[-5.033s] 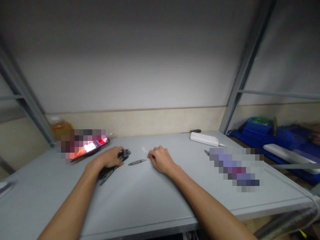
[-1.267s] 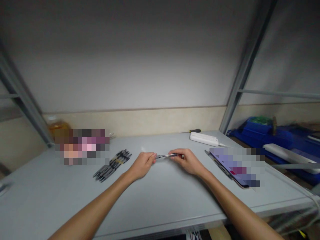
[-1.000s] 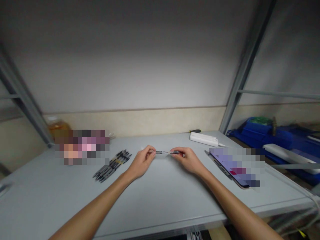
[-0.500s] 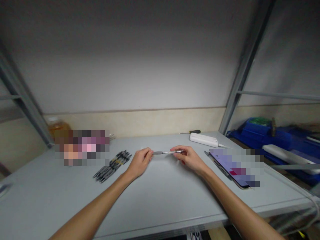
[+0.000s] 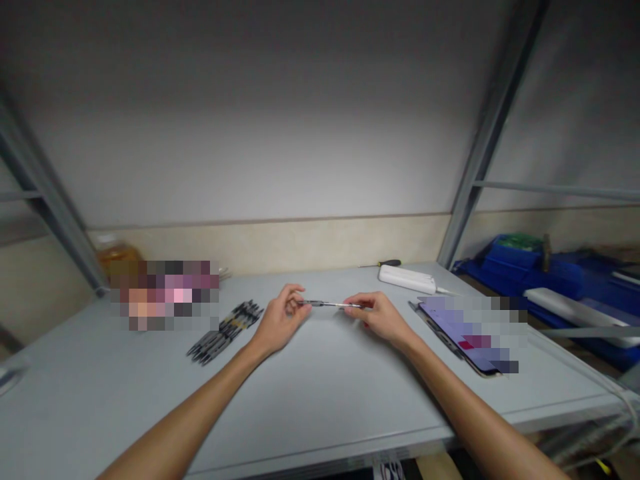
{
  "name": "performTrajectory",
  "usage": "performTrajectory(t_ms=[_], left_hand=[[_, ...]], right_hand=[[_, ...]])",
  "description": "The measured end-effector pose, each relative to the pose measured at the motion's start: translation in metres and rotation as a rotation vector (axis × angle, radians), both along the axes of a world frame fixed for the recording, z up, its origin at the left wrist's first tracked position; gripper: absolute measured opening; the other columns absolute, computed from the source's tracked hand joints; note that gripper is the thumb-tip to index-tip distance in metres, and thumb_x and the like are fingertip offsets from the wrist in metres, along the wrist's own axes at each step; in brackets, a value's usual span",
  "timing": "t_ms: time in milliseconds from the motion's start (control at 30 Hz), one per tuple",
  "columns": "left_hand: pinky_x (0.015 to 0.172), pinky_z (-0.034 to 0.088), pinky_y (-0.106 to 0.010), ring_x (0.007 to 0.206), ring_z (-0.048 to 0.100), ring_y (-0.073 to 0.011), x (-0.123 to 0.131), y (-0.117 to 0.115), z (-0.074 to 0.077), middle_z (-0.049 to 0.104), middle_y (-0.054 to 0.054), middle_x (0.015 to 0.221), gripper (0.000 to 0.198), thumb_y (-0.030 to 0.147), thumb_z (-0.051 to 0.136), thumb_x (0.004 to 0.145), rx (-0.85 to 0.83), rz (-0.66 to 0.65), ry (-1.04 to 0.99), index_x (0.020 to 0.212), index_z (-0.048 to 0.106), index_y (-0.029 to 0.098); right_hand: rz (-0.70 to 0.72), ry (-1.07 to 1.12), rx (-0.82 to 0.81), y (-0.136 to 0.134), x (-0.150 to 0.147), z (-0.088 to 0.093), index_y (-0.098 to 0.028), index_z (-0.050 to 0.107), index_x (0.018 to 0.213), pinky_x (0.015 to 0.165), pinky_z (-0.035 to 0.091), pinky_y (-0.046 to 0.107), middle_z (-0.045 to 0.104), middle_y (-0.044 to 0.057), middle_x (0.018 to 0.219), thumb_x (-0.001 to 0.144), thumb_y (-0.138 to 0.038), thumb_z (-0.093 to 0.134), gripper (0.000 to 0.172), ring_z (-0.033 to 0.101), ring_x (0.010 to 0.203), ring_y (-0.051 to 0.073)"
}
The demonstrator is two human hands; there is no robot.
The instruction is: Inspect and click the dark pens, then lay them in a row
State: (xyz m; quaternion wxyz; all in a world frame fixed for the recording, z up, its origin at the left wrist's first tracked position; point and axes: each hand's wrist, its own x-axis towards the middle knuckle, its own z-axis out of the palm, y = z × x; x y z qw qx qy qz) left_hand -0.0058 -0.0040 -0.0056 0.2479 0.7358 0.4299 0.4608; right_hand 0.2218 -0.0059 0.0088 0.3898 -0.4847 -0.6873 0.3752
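A slim pen (image 5: 327, 304), dark at its left part and silvery toward the right, lies level between my two hands just above the table. My left hand (image 5: 284, 319) holds its left end at the thumb, with the index finger lifted and curled above it. My right hand (image 5: 373, 313) pinches the other end between thumb and fingertips, which hide that end. A small reddish bit shows under the right fingers, too blurred to name. Left of my left hand lies a bunch of dark pens (image 5: 225, 333), side by side and slanted.
Behind my right hand are a white power strip (image 5: 407, 279) and a screwdriver (image 5: 390, 263). A tablet or phone (image 5: 455, 333), partly pixelated, lies to the right. At the back left a jar (image 5: 117, 252) stands by a blurred-out pile. Blue trays (image 5: 515, 263) sit beyond the right frame post.
My left hand's fingers have loosened and spread upward, with the index finger raised off the pen. More of the pen's dark left part shows. My right hand has barely moved.
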Motion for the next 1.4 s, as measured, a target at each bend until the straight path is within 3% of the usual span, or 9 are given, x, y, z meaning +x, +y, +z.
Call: performTrajectory(t_ms=[167,333,533,667,833,1033,1167,1267,1400], left_hand=[[0.063,0.037,-0.022,0.065,0.050,-0.0122,-0.001,-0.003,0.002,0.057,0.000,0.068,0.022,0.036,0.050,0.080,0.036,0.018,0.101,0.080,0.058,0.015],[0.049,0.024,-0.022,0.049,0.036,-0.0093,0.000,-0.003,0.003,0.036,0.005,0.048,0.042,0.044,0.035,0.085,-0.047,0.051,0.141,0.055,0.046,0.016],[0.043,0.016,-0.023,0.038,0.021,-0.0068,0.004,0.004,-0.005,0.023,0.008,0.040,0.053,0.061,0.031,0.080,-0.310,0.041,-0.040,0.045,0.027,0.021],[0.043,0.022,-0.023,0.034,0.027,-0.0066,0.003,0.006,-0.006,0.031,0.005,0.033,0.059,0.062,0.033,0.078,-0.418,0.025,-0.117,0.038,0.032,0.020],[0.049,0.032,-0.023,0.040,0.042,-0.0089,0.001,0.010,-0.008,0.046,0.000,0.039,0.062,0.061,0.032,0.080,-0.404,0.012,-0.140,0.043,0.051,0.014],[0.058,0.039,-0.020,0.060,0.051,-0.0092,-0.001,0.010,-0.008,0.057,0.002,0.070,0.031,0.041,0.060,0.073,-0.202,-0.117,-0.266,0.091,0.054,0.017],[0.059,0.038,-0.020,0.063,0.050,-0.0107,-0.002,0.006,-0.003,0.054,0.001,0.066,0.024,0.040,0.057,0.074,-0.122,-0.060,-0.161,0.076,0.055,0.016],[0.051,0.031,-0.021,0.051,0.041,-0.0096,-0.001,0.003,0.000,0.045,0.004,0.052,0.038,0.047,0.044,0.081,-0.139,0.014,-0.057,0.059,0.048,0.016],[0.045,0.024,-0.022,0.043,0.031,-0.0089,-0.001,0.005,-0.001,0.034,0.006,0.044,0.048,0.055,0.033,0.082,-0.191,0.104,-0.025,0.052,0.042,0.018]], right_hand=[[0.009,0.031,-0.023,0.002,0.001,-0.002,-0.011,0.069,0.085,0.043,0.033,0.020,0.055,0.001,0.058,0.067,-0.038,0.064,0.034,0.038,0.044,0.007],[0.030,0.036,-0.007,0.004,0.001,-0.005,-0.012,0.069,0.088,0.043,0.034,0.021,0.057,0.002,0.060,0.067,-0.038,0.064,0.034,0.039,0.045,0.008],[0.022,0.039,0.073,0.002,-0.001,-0.002,-0.013,0.070,0.086,0.049,0.038,0.022,0.062,0.004,0.068,0.067,-0.034,0.065,0.029,0.047,0.054,0.010],[0.024,0.046,0.134,0.002,-0.002,-0.002,-0.014,0.070,0.084,0.054,0.040,0.023,0.064,0.006,0.076,0.065,-0.033,0.066,0.027,0.053,0.064,0.014],[-0.016,0.067,0.125,0.003,-0.002,-0.003,-0.014,0.070,0.085,0.049,0.038,0.022,0.063,0.005,0.072,0.065,-0.032,0.066,0.027,0.050,0.059,0.012],[-0.063,0.142,0.050,0.003,-0.002,-0.001,-0.012,0.070,0.084,0.043,0.036,0.021,0.061,0.004,0.067,0.063,-0.033,0.067,0.030,0.042,0.049,0.008],[-0.065,0.200,0.006,0.002,-0.002,0.001,-0.012,0.070,0.085,0.044,0.037,0.022,0.060,0.003,0.064,0.062,-0.034,0.068,0.031,0.040,0.046,0.007],[-0.044,0.250,-0.002,0.002,-0.002,0.001,-0.013,0.069,0.085,0.044,0.037,0.022,0.061,0.003,0.068,0.060,-0.035,0.070,0.033,0.043,0.049,0.008],[-0.030,0.306,-0.012,0.002,-0.001,0.000,-0.014,0.068,0.084,0.043,0.037,0.022,0.061,0.003,0.070,0.059,-0.035,0.071,0.034,0.044,0.048,0.008]])
